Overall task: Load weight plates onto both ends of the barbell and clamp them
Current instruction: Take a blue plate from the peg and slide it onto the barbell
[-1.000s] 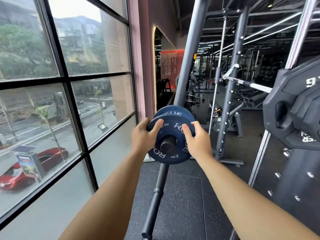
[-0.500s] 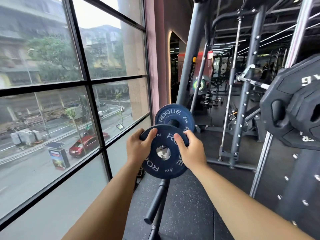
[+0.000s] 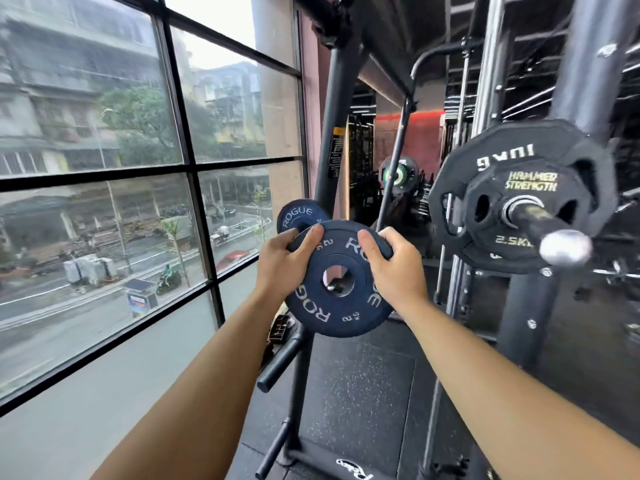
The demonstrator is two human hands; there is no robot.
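I hold a small dark blue 2 kg Rogue plate (image 3: 341,308) in the air at the centre, its hole empty. My left hand (image 3: 280,268) grips its upper left rim and my right hand (image 3: 394,268) its upper right rim. Behind it a second blue Rogue plate (image 3: 298,216) stays on the storage rack. Below, the rack's bare black peg (image 3: 278,360) sticks out toward me. At the right, the barbell sleeve (image 3: 540,226) points at me, carrying a black 10 kg plate (image 3: 460,181) and a smaller Hammer Strength 2.5 kg plate (image 3: 512,244). No clamp shows on it.
A large window (image 3: 138,202) fills the left. The black plate rack frame (image 3: 301,410) stands on the rubber floor (image 3: 356,393) right in front. Steel uprights of a squat rack (image 3: 491,81) rise at the right, with more gym machines behind.
The blue plate has slid off its storage peg and now hangs free in both hands, moved toward me. My view has swung right, bringing the loaded barbell sleeve into sight.
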